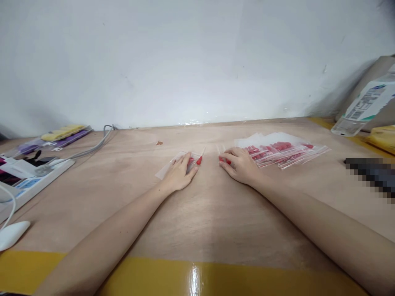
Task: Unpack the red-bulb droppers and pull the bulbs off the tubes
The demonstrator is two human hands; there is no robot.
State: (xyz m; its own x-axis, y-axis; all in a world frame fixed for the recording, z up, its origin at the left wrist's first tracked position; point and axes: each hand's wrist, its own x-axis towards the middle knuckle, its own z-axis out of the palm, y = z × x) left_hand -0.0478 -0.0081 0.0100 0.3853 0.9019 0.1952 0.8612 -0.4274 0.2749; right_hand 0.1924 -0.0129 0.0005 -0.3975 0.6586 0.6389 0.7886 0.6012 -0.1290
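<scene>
My left hand lies flat with fingers stretched out over a clear plastic bag that has red pieces in it. Just right of its fingertips rests a small dropper with a red bulb and a thin pale stem. My right hand is curled, thumb and fingers closed around red-bulbed droppers whose pale stems point toward the wall. Its fingers partly hide them. Beside that hand, a fanned pile of clear zip bags holds more red-bulbed pieces.
At left are a white power strip with a grey cable, a white mouse-like object, and yellow and purple packs. At right stand a tilted clear bottle and a blurred dark object. A white wall bounds the table.
</scene>
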